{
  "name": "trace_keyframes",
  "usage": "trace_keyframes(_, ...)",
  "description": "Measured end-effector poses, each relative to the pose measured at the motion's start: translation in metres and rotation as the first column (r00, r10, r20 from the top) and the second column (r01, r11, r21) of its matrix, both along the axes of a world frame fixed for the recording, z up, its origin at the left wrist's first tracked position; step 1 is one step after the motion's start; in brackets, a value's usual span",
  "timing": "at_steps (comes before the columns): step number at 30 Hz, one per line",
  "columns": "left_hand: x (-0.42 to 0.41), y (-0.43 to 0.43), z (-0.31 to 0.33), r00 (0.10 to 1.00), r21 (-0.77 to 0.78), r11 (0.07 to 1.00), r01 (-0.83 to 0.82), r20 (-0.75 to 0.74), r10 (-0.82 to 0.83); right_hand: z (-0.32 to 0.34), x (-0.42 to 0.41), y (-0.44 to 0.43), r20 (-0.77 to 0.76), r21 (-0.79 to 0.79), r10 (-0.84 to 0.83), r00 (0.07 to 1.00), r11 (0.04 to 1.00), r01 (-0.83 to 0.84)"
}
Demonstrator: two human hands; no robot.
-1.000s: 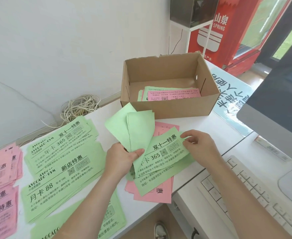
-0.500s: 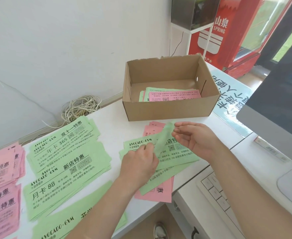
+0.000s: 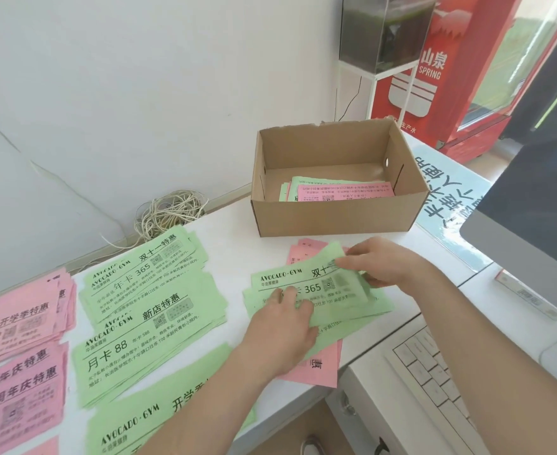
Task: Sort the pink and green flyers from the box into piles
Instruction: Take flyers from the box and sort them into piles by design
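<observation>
An open cardboard box (image 3: pixel 336 221) stands at the back of the white desk with green and pink flyers (image 3: pixel 343 190) lying inside. In front of it lies a loose stack of green flyers (image 3: pixel 316 287) over pink flyers (image 3: pixel 316 369). My left hand (image 3: pixel 283 326) rests on the stack's near left part with its fingers laid flat over the paper. At the stack's right end, my right hand (image 3: pixel 375 261) pinches the edge of the top green flyer, which lies face up.
Sorted green piles (image 3: pixel 145 297) lie left of centre and pink piles (image 3: pixel 17 326) at the far left. A coil of cord (image 3: pixel 168 211) sits by the wall. A white keyboard (image 3: pixel 434 382) and a monitor (image 3: pixel 533 224) are at right.
The green flyers my left hand held up have come down onto the stack. A green flyer has been laid flat, face up, on top. My left hand now lies flat on it.
</observation>
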State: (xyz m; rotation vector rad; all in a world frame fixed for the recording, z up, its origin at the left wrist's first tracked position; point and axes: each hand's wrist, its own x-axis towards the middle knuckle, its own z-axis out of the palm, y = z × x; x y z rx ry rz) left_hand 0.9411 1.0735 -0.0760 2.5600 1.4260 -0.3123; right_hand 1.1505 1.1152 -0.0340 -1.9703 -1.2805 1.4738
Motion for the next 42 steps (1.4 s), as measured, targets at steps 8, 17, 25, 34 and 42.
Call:
trace_keyframes(8, -0.034, -0.004, 0.005, 0.785, 0.106, 0.932, -0.346, 0.576, 0.226, -0.002, -0.006, -0.034, 0.065, 0.347, -0.095, 0.993, 0.935, 0.067)
trace_keyframes(17, -0.043, -0.003, 0.033, 0.236, -0.449, 0.771, -0.452, 0.773, 0.589, 0.0, -0.01, -0.045, -0.204, 0.409, -0.109, 0.973, 0.894, 0.185)
trace_keyframes(25, -0.051, -0.014, 0.022, 0.184, -0.458, 0.744, -0.487, 0.778, 0.6, -0.011, -0.028, -0.05, 0.002, 0.55, -0.28, 0.96, 0.802, 0.233)
trace_keyframes(34, -0.15, -0.047, 0.057, -0.025, -0.46, 0.621, -0.634, 0.815, 0.578, 0.013, -0.086, -0.04, -0.03, 0.512, -0.067, 0.997, 0.856, 0.073)
trace_keyframes(42, -0.233, -0.053, 0.059, -0.156, -0.598, 0.489, -0.635, 0.719, 0.677, 0.015, -0.179, 0.012, -0.153, 0.42, 0.024, 0.988, 0.906, 0.043)
